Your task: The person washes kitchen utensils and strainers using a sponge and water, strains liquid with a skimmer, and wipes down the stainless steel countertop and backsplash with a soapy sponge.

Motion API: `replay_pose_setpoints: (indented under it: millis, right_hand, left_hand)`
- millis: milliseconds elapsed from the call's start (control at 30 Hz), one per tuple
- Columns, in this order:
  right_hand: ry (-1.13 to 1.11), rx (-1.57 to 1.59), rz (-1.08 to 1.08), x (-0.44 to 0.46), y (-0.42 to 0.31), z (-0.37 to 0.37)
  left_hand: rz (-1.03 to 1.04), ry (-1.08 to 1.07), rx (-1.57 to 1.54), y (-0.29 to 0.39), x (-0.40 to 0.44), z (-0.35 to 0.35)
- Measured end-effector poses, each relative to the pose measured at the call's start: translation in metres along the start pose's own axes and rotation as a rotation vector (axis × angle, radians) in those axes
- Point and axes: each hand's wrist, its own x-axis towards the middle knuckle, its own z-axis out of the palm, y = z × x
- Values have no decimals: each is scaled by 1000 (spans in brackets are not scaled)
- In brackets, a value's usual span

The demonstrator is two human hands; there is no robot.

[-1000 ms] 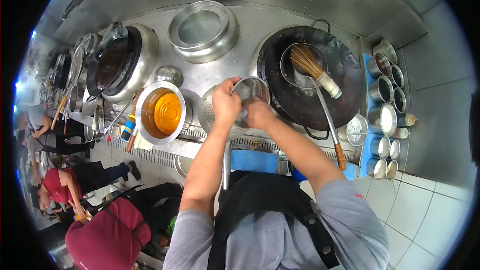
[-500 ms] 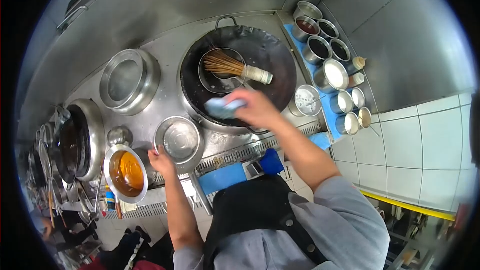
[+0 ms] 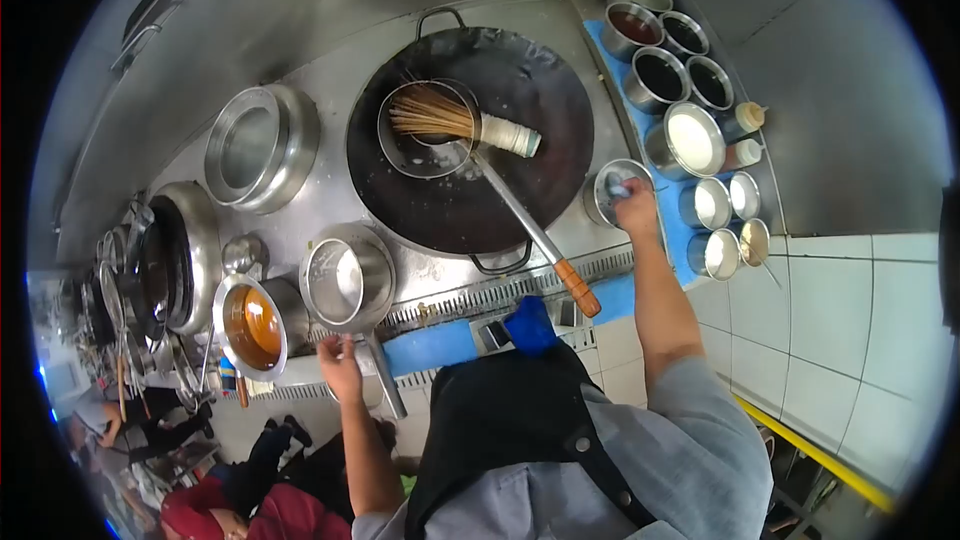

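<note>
Fingers of the right hand (image 3: 636,208) dip into a metal pot (image 3: 601,178) at the right of the frame, hiding part of its inside. A small pale bluish piece (image 3: 618,188) lies at the fingertips, within the pot's rim; what it is cannot be made out, nor can I tell whether the fingers pinch it or merely touch it. Left of the frame's centre, the left hand (image 3: 342,365) is loosely half-open, with nothing seen in its grasp. It is just below a handled pan (image 3: 378,265) and beside its handle (image 3: 388,385); whether a fingertip touches the metal is unclear. A metal container (image 3: 315,285) overlaps the pan, and how it sits there is hard to judge.

In the upper middle, a bristle brush (image 3: 512,135) covers part of the ladle (image 3: 515,205) that lies in the dark wok (image 3: 545,190); the ladle's wooden grip sticks out past the rim. At lower left a metal bowl (image 3: 219,325) with orange liquid partly blocks a vessel behind it. A crumpled blue item (image 3: 530,325) near the apron is too indistinct to name. At the bottom left, a person in red (image 3: 300,515) is cut off by the edge.
</note>
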Motion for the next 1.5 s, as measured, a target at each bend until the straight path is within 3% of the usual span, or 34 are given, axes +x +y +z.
replay_pose_setpoints:
  millis: [33,67,200,300,367,433,500,633,767,833,900,1033,1100,1200,1333,1433,1500]
  right_hand:
    - [-59,-126,-112,-1,5,8]
    - [-239,-211,-87,4,6,14]
    - [-517,-449,-33,16,-28,2]
    - [-611,-718,-332,44,17,38]
    - [-596,-673,-681,73,103,72]
    - [-665,-30,144,50,27,6]
    - [-488,294,387,40,-4,-34]
    - [-259,552,298,41,-32,-100]
    - [-218,731,29,14,-174,-145]
    - [-245,781,-83,0,-248,-139]
    - [-291,848,-199,4,-299,-110]
    - [-268,540,-418,3,-412,-18]
    - [-288,318,-667,3,-463,39]
    - [-353,70,-762,-12,-544,124]
    - [-255,-183,-923,14,-577,280]
    - [-682,-627,-768,29,-566,378]
    - [-653,-652,-787,31,-564,408]
  left_hand:
    - [30,-26,100,11,-22,-1]
    - [-24,-80,156,19,-39,-1]
    - [-106,-224,381,46,-88,0]
    - [-106,-232,443,32,-98,2]
    - [-92,-229,497,26,-93,-4]
    - [-80,-196,479,17,-90,-15]
    - [-19,-164,426,5,-85,-26]
    - [-78,-262,333,4,-77,-54]
    - [-116,-125,45,-20,-69,-71]
    - [-12,-68,58,-31,-55,-76]
    - [149,-8,68,-51,-38,-77]
    - [223,-8,136,-60,-2,-70]
    - [347,3,145,-66,15,-61]
    - [410,-30,216,-62,30,-56]
    - [431,-111,277,-67,54,-41]
    - [382,-88,300,-62,70,-29]
    - [363,-78,310,-63,74,-26]
